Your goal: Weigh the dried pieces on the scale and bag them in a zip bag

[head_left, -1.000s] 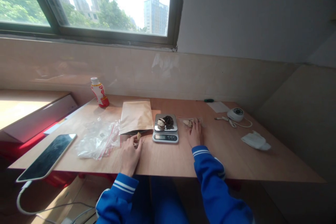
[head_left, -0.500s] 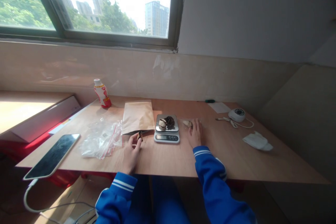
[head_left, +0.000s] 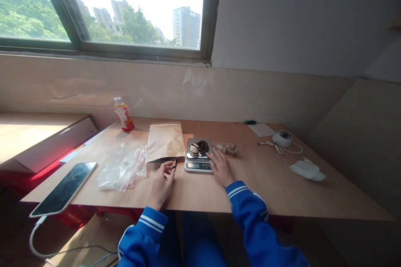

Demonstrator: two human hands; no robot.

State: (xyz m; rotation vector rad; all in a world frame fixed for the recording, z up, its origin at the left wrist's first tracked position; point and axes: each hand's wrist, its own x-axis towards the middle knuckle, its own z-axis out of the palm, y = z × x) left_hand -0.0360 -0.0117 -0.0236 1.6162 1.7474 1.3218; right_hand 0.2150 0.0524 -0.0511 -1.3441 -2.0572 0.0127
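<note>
Steel scale bearing dark wrinkled lumps, between hands

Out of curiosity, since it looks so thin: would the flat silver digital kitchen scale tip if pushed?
Probably not: the silver digital kitchen scale looks low and wide, so it would likely slide on the wooden desk. The dark and pale lumps on its smooth metal plate might roll.

Digital scale between left hand and right hand, envelope behind, seemingly tight
</note>
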